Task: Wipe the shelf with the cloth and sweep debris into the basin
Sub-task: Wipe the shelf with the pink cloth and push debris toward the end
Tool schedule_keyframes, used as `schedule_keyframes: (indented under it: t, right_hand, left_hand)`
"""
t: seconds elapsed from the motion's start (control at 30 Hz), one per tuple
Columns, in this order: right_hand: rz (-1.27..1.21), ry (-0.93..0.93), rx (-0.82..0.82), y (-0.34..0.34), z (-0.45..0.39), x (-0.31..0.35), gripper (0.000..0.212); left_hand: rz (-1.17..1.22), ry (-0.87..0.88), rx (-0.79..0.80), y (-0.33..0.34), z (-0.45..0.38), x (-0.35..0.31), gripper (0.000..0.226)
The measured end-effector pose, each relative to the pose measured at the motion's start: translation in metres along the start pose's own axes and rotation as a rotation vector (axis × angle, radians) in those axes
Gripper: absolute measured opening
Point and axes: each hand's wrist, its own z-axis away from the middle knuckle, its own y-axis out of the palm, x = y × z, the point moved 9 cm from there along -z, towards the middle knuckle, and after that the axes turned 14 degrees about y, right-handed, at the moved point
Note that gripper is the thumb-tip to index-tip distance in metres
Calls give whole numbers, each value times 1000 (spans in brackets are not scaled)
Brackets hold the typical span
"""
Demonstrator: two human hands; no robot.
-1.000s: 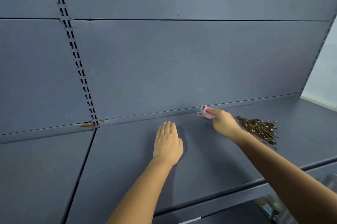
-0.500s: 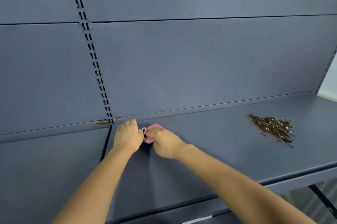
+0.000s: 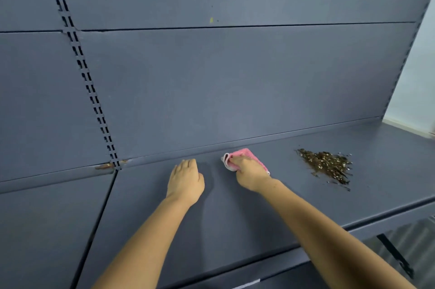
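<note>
Our right hand (image 3: 249, 174) clamps the pink cloth (image 3: 242, 155) against the shelf (image 3: 235, 218); debris (image 3: 326, 165) lies right of this grip. Our left hand (image 3: 186, 181) rests flat beside it, holding nothing.

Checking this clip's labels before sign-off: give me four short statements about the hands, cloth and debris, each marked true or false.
1. The right hand grips the pink cloth. True.
2. The debris pile lies left of both hands. False: it lies to the right of the cloth.
3. The left hand rests bare on the shelf. True.
4. The cloth covers the debris. False: a bare stretch of shelf separates them.
</note>
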Motion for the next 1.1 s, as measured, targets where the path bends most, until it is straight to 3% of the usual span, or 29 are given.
schedule_keyframes:
  t: [0.17, 0.4, 0.73, 0.87, 1.0, 1.1]
  right_hand:
    - [-2, 122, -61, -32, 7, -63, 51]
    - [36, 177, -79, -45, 21, -96, 46]
    - [-25, 199, -144, -76, 36, -157, 50]
    - [-36, 157, -222, -93, 32, -171, 28]
    - [-105, 143, -295, -110, 31, -173, 22]
    - [-133, 112, -246, -108, 39, -150, 35]
  left_hand:
    - [84, 97, -14, 11, -24, -65, 40]
    - [125, 229, 33, 38, -39, -137, 45]
    - [92, 247, 36, 54, -41, -144, 45]
    - [94, 255, 24, 54, -40, -144, 46]
    - [98, 260, 20, 53, -38, -144, 47]
    - [98, 272, 13, 52, -38, -146, 47]
